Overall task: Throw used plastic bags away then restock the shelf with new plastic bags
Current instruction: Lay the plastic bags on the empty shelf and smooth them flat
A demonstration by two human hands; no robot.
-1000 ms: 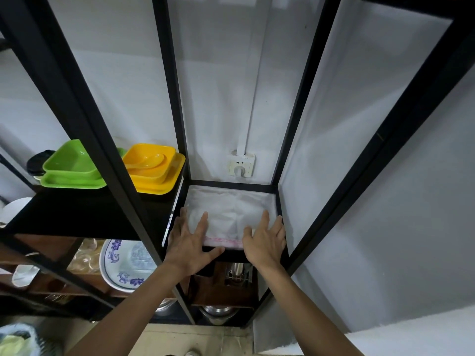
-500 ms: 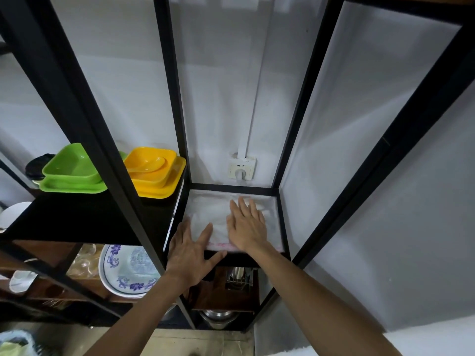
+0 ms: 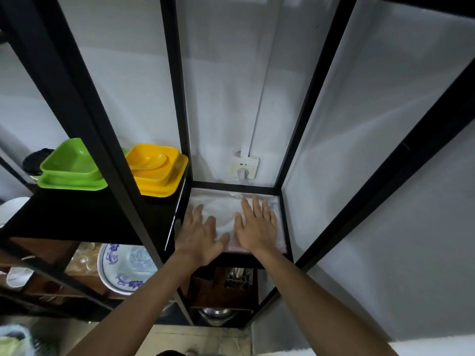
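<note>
In the head view, we had both hands spread flat, left hand (image 3: pixel 199 233) and right hand (image 3: pixel 257 224), pressing the plastic bags (image 3: pixel 221 209) onto the shelf (image 3: pixel 287 227). We judged them light, limp and slippery, best pinched at the near edge.

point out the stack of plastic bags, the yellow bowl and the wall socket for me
stack of plastic bags (image 3: pixel 221 209): head view, bare top surface between the hands.
yellow bowl (image 3: pixel 154 163): head view, its inside.
wall socket (image 3: pixel 244 167): head view, its faceplate.
</note>
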